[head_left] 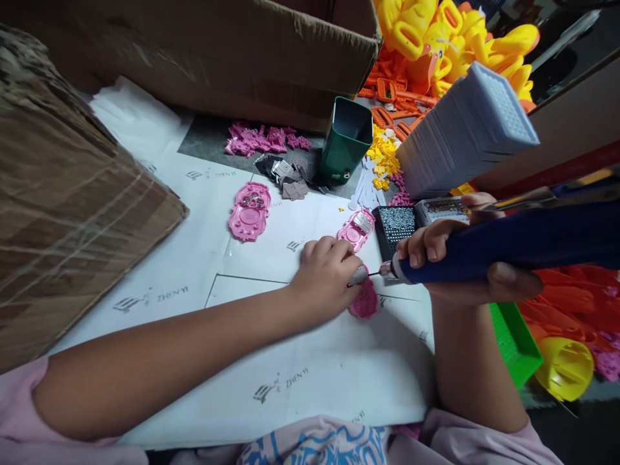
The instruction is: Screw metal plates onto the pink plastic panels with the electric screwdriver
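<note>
My right hand [436, 248] is wrapped round a blue electric screwdriver [508, 242], held almost level. Its thin bit reaches left to a pink plastic casing [364, 303] on the white sheet. My left hand [329, 274] curls over that casing with the fingertips at its upper edge, close to the bit. A small silvery piece shows by the fingertips; I cannot make out its kind. Just above lies another pink casing [356, 230] with metal plates on it. Farther left rests a third pink casing [250, 212] with small round metal parts.
A black tray of screws [397, 223] sits beside the screwdriver. Behind stand a green bin [346, 142], a stack of pale plastic trays [465, 135] and loose metal plates [290, 179]. Cardboard boxes [87, 213] border the left and back. A bright green basket [516, 349] is at right.
</note>
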A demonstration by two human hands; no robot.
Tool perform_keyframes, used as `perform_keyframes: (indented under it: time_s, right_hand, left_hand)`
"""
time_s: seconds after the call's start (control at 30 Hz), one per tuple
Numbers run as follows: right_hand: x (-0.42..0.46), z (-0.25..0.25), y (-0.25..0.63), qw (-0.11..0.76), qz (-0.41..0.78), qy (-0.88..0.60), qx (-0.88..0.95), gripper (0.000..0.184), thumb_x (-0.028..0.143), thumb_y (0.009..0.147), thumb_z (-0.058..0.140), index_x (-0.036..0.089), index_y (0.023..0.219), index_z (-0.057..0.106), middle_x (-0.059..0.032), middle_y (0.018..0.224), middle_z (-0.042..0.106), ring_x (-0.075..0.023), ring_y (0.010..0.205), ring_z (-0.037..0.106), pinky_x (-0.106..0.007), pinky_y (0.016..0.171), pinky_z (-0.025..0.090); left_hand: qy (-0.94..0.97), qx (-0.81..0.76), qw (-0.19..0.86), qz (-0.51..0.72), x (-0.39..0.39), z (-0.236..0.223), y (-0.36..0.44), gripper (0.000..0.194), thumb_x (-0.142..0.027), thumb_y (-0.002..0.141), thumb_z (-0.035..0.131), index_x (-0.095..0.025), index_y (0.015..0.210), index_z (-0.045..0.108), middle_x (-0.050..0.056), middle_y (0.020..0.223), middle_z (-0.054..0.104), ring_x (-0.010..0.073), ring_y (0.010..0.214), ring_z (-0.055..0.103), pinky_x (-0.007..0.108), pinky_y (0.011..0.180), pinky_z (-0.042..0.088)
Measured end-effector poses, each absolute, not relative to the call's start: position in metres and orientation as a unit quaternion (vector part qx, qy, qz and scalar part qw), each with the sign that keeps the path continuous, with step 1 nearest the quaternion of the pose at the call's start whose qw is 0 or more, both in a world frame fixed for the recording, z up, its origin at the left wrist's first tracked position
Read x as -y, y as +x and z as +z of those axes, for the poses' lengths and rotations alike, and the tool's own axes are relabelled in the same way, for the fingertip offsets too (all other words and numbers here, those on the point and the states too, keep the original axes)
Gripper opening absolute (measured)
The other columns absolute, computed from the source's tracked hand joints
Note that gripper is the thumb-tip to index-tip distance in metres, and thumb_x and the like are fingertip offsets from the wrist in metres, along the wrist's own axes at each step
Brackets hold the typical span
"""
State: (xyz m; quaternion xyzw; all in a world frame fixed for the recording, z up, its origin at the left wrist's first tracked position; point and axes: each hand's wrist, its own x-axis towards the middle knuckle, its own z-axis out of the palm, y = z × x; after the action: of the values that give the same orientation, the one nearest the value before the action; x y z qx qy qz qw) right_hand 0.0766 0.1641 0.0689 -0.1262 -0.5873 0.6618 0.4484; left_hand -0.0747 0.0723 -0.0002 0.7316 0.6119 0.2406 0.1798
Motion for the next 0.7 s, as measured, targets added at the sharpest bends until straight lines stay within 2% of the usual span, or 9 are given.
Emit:
perform_keyframes:
  time_s: [0.1,0.23,0.37,0.53,0.63,0.7]
  right_hand:
    - [-0.1669,0.0665,0.076,0.437,0.669,-0.121,0.589,0.04,0.043,0.064,0.068,0.03,0.101,0.062,0.0016,0.06,0.06,-0.0194,0.048,0.056,-0.038,0.046,0.048]
    - [-0.1684,0.0659,0.075,0.426,0.664,-0.109,0.605,0.03,0.044,0.064,0.069,0.028,0.088,0.065,0.0011,0.058,0.058,-0.0188,0.047,0.056,-0.036,0.045,0.048]
    - [-0.1688,0.0657,0.0764,0.432,0.665,-0.116,0.598,0.036,0.044,0.064,0.07,0.027,0.095,0.062,0.0011,0.059,0.058,-0.0188,0.046,0.055,-0.037,0.045,0.047]
    - [-0.1705,0.0652,0.0773,0.418,0.671,-0.106,0.604,0.032,0.044,0.065,0.068,0.026,0.091,0.063,0.0003,0.061,0.058,-0.0192,0.048,0.056,-0.037,0.046,0.047]
    - [-0.1707,0.0642,0.077,0.401,0.66,-0.096,0.628,0.028,0.045,0.066,0.065,0.023,0.083,0.066,-0.0007,0.06,0.056,-0.019,0.049,0.055,-0.038,0.047,0.047]
    - [-0.1697,0.0626,0.0769,0.41,0.65,-0.081,0.635,0.028,0.044,0.068,0.064,0.023,0.087,0.066,-0.0005,0.061,0.057,-0.0189,0.049,0.055,-0.038,0.048,0.046]
  left_hand:
    - [0.733,-0.613,0.181,0.233,-0.0722,0.0011,-0.0754,0.02,-0.031,0.079,0.064,-0.019,0.095,0.066,0.008,0.111,0.059,0.0275,0.103,0.044,0.041,0.082,0.031]
    - [0.734,-0.613,0.174,0.235,-0.0721,0.0001,-0.0751,0.018,-0.03,0.079,0.064,-0.019,0.093,0.066,0.008,0.11,0.059,0.0274,0.102,0.044,0.042,0.083,0.032]
    - [0.733,-0.616,0.171,0.234,-0.0722,-0.0011,-0.0746,0.019,-0.032,0.079,0.064,-0.02,0.094,0.066,0.008,0.11,0.059,0.028,0.102,0.044,0.042,0.083,0.031]
    - [0.732,-0.618,0.173,0.229,-0.0723,-0.0009,-0.0744,0.017,-0.032,0.081,0.063,-0.02,0.093,0.066,0.007,0.109,0.058,0.0274,0.102,0.044,0.042,0.083,0.031]
    - [0.728,-0.625,0.168,0.226,-0.0721,-0.0009,-0.0732,0.018,-0.033,0.08,0.063,-0.02,0.092,0.067,0.007,0.108,0.058,0.0268,0.101,0.043,0.041,0.081,0.031]
    - [0.725,-0.633,0.156,0.223,-0.0724,-0.0007,-0.0719,0.017,-0.032,0.079,0.065,-0.02,0.091,0.067,0.008,0.105,0.057,0.0263,0.098,0.043,0.04,0.079,0.031]
